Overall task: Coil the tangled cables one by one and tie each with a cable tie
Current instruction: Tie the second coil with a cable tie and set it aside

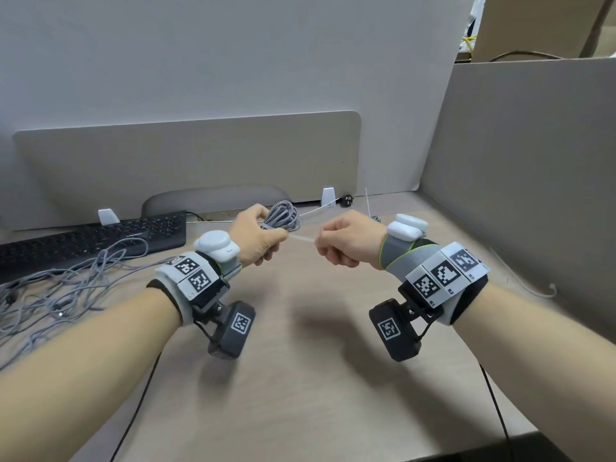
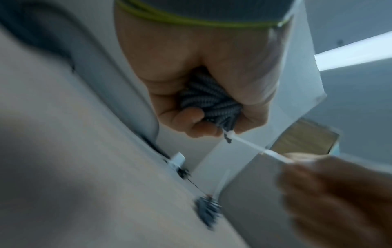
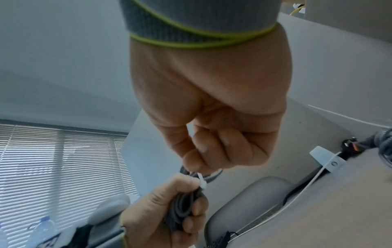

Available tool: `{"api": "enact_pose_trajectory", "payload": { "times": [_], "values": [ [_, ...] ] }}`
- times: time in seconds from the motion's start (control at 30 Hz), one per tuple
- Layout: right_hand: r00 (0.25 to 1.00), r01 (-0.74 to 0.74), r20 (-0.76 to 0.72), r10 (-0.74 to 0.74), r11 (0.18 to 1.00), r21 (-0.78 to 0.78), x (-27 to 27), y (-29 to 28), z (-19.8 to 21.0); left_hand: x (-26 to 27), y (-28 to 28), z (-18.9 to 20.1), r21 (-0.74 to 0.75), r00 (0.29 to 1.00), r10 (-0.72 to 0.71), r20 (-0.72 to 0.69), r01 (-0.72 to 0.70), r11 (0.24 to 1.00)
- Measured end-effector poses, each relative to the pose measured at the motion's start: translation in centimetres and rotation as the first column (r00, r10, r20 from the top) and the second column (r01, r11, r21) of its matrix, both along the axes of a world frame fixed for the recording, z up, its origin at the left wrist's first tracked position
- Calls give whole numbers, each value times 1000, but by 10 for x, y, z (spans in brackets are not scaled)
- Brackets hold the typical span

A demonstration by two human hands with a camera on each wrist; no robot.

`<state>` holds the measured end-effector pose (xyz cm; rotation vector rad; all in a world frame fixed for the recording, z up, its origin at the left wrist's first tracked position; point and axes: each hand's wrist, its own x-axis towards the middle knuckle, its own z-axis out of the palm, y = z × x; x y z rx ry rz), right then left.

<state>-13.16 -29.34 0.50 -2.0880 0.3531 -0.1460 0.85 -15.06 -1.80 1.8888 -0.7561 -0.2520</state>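
Your left hand point(image 1: 258, 236) is clenched round the coiled cable point(image 1: 284, 214) — grey, braided, bunched in tight loops — held above the desk point(image 1: 300, 345). Your right hand point(image 1: 346, 240) pinches the white cable tie point(image 1: 301, 239), stretched taut between both fists.

coiled cable point(image 1: 283, 213): grey braided, bunched in my fist | cable tie point(image 1: 301, 238): white, wrapped round it, tail taut | tangled cables point(image 1: 56, 278): grey, loose on desk
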Motion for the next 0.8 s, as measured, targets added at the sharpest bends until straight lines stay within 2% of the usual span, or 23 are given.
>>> {"api": "enact_pose_trajectory", "payload": {
  "times": [0.13, 0.23, 0.3, 0.43, 0.6, 0.8],
  "values": [
    [1000, 9, 18, -10, 999, 36, 2, -1, 1, 11, -1, -1, 119, 993, -2, 122, -12, 993],
    [999, 39, 34, -42, 997, 67, 8, -6, -4, 13, -6, 0, 237, 950, 3, 313, -81, 968],
    [998, 55, 37, -57, 997, 59, 11, -8, -10, 16, -11, 2, 330, 930, -17, 368, -114, 937],
    [997, 77, 27, -78, 996, 49, 16, -19, -16, 21, -29, -5, 367, 933, 1, 361, -143, 919],
    [993, 110, -56, -104, 987, 119, 13, -53, -19, 29, -59, -20, 382, 989, -4, 147, -53, 923],
    [979, 157, -146, -143, 983, 92, 13, -94, -35, 58, -115, -39, 506, 997, 12, 83, -52, 861]
  ]
}}
